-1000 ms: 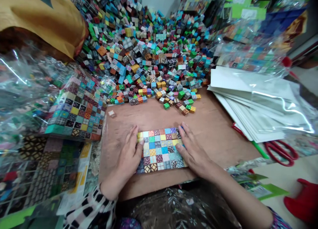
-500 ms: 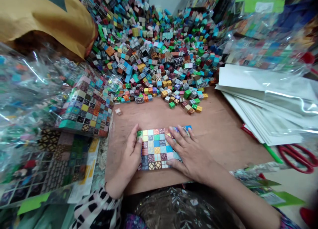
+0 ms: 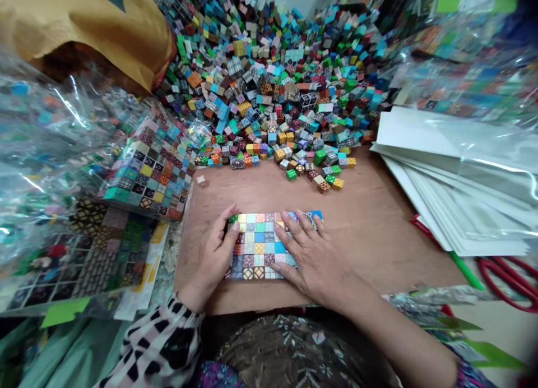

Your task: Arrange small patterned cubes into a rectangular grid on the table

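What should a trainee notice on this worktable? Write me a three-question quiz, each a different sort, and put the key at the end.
1. Multiple choice: which of the person's grips is spread over the top of the patchwork panel? A: left. B: right. C: neither.
2. True or false: the heap of loose blocks lies beyond the panel, farther from the person.
3. Fill in left or right: one pale block, apart from the heap, lies near the ___ edge of the brown board.

Key: 1. B; the right grip is spread over it, while the left grip is at the panel's left end. 2. True. 3. Left.
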Available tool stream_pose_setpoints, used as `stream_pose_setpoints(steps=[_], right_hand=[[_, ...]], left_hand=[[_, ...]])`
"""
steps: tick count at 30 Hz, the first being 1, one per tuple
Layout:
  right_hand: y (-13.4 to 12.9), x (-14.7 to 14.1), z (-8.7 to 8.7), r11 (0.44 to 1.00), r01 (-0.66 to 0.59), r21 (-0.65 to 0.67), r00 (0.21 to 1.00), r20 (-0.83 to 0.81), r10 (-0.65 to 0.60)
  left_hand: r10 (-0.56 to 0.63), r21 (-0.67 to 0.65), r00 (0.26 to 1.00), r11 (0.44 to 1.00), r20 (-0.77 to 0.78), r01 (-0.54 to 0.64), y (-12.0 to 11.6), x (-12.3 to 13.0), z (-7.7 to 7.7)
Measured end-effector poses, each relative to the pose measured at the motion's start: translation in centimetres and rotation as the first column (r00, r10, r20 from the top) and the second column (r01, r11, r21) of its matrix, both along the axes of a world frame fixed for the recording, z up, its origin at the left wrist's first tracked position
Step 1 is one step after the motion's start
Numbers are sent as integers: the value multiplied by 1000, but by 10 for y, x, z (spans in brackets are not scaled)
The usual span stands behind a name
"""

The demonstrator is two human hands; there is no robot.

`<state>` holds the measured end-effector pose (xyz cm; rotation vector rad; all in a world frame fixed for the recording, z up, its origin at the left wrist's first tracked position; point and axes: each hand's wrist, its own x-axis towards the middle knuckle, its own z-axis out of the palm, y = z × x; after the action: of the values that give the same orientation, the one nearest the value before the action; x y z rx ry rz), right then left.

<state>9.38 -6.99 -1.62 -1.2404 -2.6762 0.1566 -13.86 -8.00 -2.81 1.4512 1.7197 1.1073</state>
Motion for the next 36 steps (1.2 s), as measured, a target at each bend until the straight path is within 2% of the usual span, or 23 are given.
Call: stream_pose_setpoints(steps=[3,9,14,16,18,20,22,24,25,28,31,36], right_hand=[[0,1,-2,1000,-6,-3,1000,-27,6],[1,0,-9,1000,-10,-21,993,-115,7],[-2,13,-4,1000,-22,-22,979,-205,17],[-6,30,-2,998,68,-12,949,-309,-68],[-13,50,-6,971,237,-29,870,-438,-226],[-20,67,-14,910,413,-42,779,-500,-377],[-25,76,-24,824,557,-101,673,-527,-520],[-27,79,-33,756,644,-116,591,-552,-588],[-26,79,-36,743,662,-101,580,-558,-594],[-23,76,-42,741,671,-21,627,-517,-583],[-20,76,-44,726,688,0,647,-454,-612],[-15,76,-42,717,697,9,651,-427,-628]], left_hand=[[7,6,998,1000,-62,-7,0,-1,0],[14,11,998,1000,-59,-14,-1,1,3],[21,15,997,1000,-70,-20,-2,3,7],[6,29,998,1000,-56,-4,-2,3,6],[-9,45,1000,999,-20,10,-2,3,3],[-15,62,1000,998,24,13,-1,2,-1],[-16,77,998,997,56,12,0,2,-4],[-16,93,996,996,90,8,-1,2,-6],[-16,101,993,995,118,5,-1,2,-7],[-8,111,974,994,225,-17,-3,3,-8],[23,93,952,994,305,-54,-4,5,-9],[40,62,940,996,340,-65,-5,8,-10]])
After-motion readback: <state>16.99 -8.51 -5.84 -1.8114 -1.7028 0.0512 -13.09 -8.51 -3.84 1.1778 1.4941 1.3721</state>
